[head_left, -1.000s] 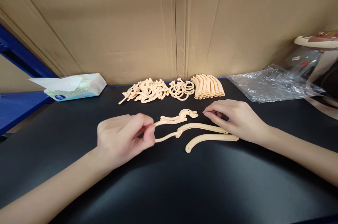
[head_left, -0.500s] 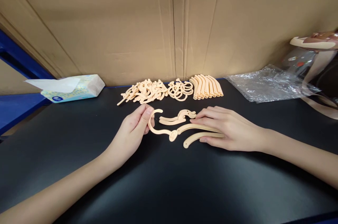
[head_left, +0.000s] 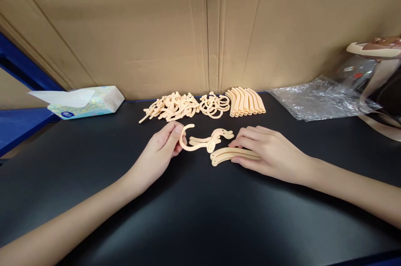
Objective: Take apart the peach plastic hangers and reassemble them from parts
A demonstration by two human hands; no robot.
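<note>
My left hand (head_left: 163, 147) pinches a cream plastic hook piece (head_left: 191, 145) just above the black table top (head_left: 200, 216). My right hand (head_left: 269, 153) rests with its fingers closed over two curved cream arm pieces (head_left: 230, 155), holding them side by side on the table. Between the hands lies another cream shaped part (head_left: 216, 135), touching the hook's round end. Behind them sit three groups of cream parts: a loose heap of hooks (head_left: 171, 107), a cluster of rings (head_left: 215, 105) and a neat row of curved arms (head_left: 247, 101).
A tissue pack (head_left: 83, 102) lies at the back left by a blue frame (head_left: 19, 124). Crumpled clear plastic bags (head_left: 319, 99) lie at the back right, beside a cream and brown object (head_left: 376, 49). A cardboard wall (head_left: 200, 28) closes off the back.
The hook came apart from the long arm and moved up towards the shaped part. My right hand slid the two arm pieces together, side by side.
</note>
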